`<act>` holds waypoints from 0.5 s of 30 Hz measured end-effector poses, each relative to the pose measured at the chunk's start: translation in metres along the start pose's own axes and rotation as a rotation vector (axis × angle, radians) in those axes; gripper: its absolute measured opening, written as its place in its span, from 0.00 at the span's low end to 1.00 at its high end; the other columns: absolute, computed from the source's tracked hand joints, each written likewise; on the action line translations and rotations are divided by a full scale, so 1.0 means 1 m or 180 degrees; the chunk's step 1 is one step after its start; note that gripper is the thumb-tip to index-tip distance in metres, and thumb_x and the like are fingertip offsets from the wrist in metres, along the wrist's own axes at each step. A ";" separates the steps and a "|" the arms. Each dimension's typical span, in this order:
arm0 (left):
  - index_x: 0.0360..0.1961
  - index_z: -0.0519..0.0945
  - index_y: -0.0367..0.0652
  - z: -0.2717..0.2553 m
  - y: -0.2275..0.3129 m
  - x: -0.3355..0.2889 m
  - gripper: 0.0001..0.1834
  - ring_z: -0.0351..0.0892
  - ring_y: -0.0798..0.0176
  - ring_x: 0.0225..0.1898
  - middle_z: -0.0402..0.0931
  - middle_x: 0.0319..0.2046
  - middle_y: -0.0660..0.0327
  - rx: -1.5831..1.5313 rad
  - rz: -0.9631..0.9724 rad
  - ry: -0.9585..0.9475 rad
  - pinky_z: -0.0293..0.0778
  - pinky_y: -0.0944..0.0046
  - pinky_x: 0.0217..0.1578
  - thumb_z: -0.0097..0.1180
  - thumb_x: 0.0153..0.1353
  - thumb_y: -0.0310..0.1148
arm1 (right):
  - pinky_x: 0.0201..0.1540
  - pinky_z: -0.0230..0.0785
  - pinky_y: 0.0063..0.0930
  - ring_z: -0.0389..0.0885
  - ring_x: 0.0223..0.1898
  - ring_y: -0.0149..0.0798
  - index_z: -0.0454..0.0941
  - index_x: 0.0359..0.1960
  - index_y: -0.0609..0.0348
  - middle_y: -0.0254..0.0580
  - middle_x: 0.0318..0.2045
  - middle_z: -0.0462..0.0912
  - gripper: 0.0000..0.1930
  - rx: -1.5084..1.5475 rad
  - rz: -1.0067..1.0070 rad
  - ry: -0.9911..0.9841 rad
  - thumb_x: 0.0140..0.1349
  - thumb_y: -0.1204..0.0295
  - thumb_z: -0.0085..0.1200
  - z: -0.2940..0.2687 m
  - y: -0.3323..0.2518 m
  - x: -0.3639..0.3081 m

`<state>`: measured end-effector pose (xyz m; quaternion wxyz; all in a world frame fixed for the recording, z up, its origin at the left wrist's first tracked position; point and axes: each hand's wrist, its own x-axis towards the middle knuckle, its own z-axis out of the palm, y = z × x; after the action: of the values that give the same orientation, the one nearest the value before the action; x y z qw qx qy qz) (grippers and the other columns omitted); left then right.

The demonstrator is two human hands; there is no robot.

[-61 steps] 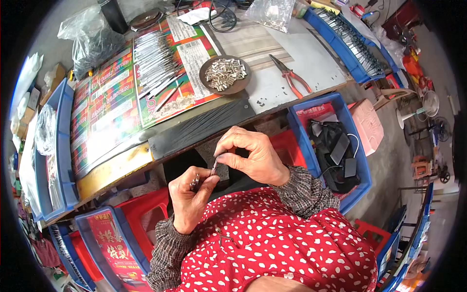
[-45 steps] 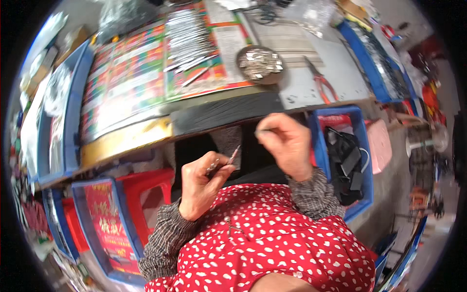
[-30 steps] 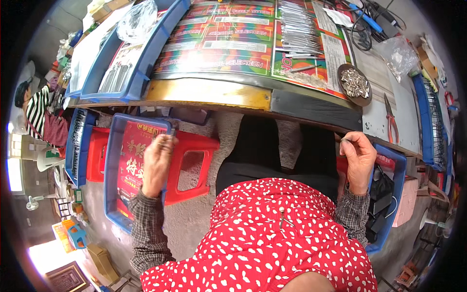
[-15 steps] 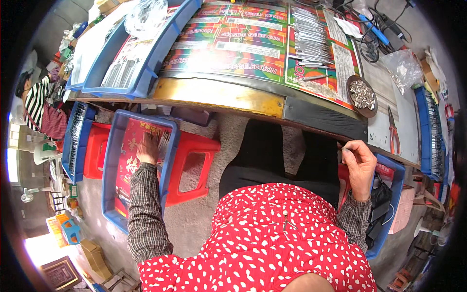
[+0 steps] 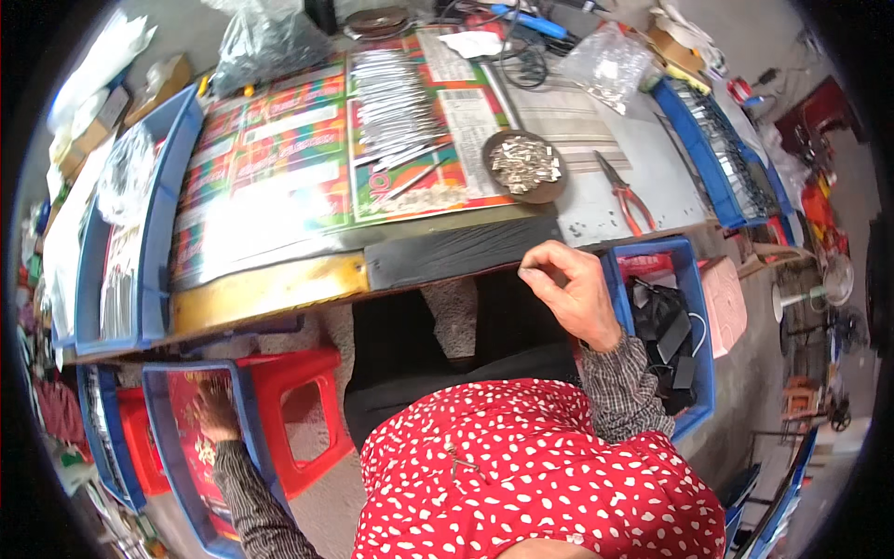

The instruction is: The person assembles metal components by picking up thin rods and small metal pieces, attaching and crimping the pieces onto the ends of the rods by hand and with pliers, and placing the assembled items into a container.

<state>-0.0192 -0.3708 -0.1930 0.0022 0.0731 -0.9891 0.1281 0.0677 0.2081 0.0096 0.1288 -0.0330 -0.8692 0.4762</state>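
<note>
Closest in, one red top with white spots point(image 5: 540, 475) fills the lower frame, with checked sleeves on both arms. Down at the lower left, the left hand point(image 5: 216, 416) reaches into a blue plastic crate lined with red printed paper point(image 5: 177, 447); the fingers are spread down onto the lining among small pale bits, and whether they grip anything I cannot tell. Just beside that crate stands one red plastic stool with a square hole in its seat point(image 5: 303, 410), and a second red stool point(image 5: 140, 447) peeks out on the crate's far side.

Up at the right, the right hand point(image 5: 577, 293) is curled, thumb and forefinger pinched on a tiny thin metal piece point(image 5: 527, 272) right at the table's edge. Beside it sits one blue plastic bin holding black parts point(image 5: 694, 317).

On to the work table point(image 5: 643, 177): a dark strip point(image 5: 461, 259) along its near edge, then colourful printed sheets point(image 5: 279, 177). One round brown dish heaped with small silver metal pieces point(image 5: 524, 166), one pair of red-handled pliers point(image 5: 622, 191), and a fanned row of thin silver strips point(image 5: 396, 102), too many to count.

Farther back, two clear plastic bags, one dark-filled point(image 5: 261, 42) and one with bright bits point(image 5: 610, 65). A long blue tray point(image 5: 712, 154) at the right, another at the left point(image 5: 140, 233). Bare concrete floor point(image 5: 754, 345) with clutter beyond.
</note>
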 end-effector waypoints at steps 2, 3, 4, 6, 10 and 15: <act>0.51 0.70 0.43 -0.007 0.000 -0.007 0.20 0.70 0.43 0.48 0.70 0.45 0.49 -0.0111 0.0161 0.0292 0.71 0.47 0.43 0.49 0.61 0.41 | 0.27 0.65 0.24 0.73 0.24 0.31 0.75 0.31 0.66 0.39 0.24 0.76 0.05 -0.0108 -0.0208 0.0267 0.56 0.77 0.55 -0.005 0.006 0.007; 0.50 0.71 0.43 -0.020 0.006 -0.007 0.20 0.71 0.40 0.46 0.70 0.44 0.48 -0.0197 0.0249 0.0540 0.71 0.46 0.41 0.49 0.61 0.42 | 0.27 0.65 0.25 0.73 0.24 0.33 0.74 0.30 0.66 0.41 0.24 0.76 0.04 -0.0250 -0.0232 0.0348 0.55 0.77 0.55 -0.009 0.009 0.011; 0.50 0.71 0.43 -0.035 0.012 -0.009 0.20 0.71 0.40 0.46 0.70 0.44 0.48 -0.0207 0.0300 0.0553 0.71 0.46 0.41 0.49 0.61 0.42 | 0.27 0.66 0.26 0.74 0.23 0.35 0.74 0.30 0.66 0.42 0.24 0.76 0.04 -0.0389 -0.0252 0.0420 0.55 0.78 0.55 -0.012 0.013 0.016; 0.48 0.72 0.42 -0.080 0.031 -0.018 0.18 0.73 0.39 0.43 0.69 0.44 0.46 -0.1084 0.0211 0.0492 0.71 0.45 0.37 0.50 0.61 0.42 | 0.27 0.66 0.28 0.75 0.24 0.39 0.75 0.30 0.65 0.44 0.25 0.76 0.04 -0.0515 -0.0448 0.0660 0.53 0.78 0.56 -0.016 0.018 0.025; 0.43 0.75 0.41 -0.133 0.067 -0.025 0.12 0.77 0.43 0.33 0.76 0.35 0.49 -0.1312 0.0360 0.0680 0.71 0.49 0.31 0.51 0.61 0.35 | 0.35 0.67 0.34 0.74 0.32 0.44 0.76 0.33 0.62 0.42 0.28 0.74 0.07 -0.1176 -0.0863 0.0944 0.51 0.77 0.57 -0.025 0.032 0.043; 0.37 0.77 0.38 -0.193 0.121 -0.040 0.06 0.79 0.48 0.32 0.78 0.29 0.50 -0.2117 0.1223 0.1116 0.74 0.59 0.31 0.54 0.57 0.22 | 0.42 0.66 0.38 0.70 0.41 0.48 0.76 0.41 0.60 0.45 0.35 0.72 0.15 -0.1736 -0.1028 0.0913 0.49 0.75 0.59 -0.019 0.042 0.055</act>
<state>0.0002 -0.2008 -0.0380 0.1700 -0.1402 -0.9568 -0.1895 0.0169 0.2560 -0.0051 0.3099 0.0052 -0.9315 0.1904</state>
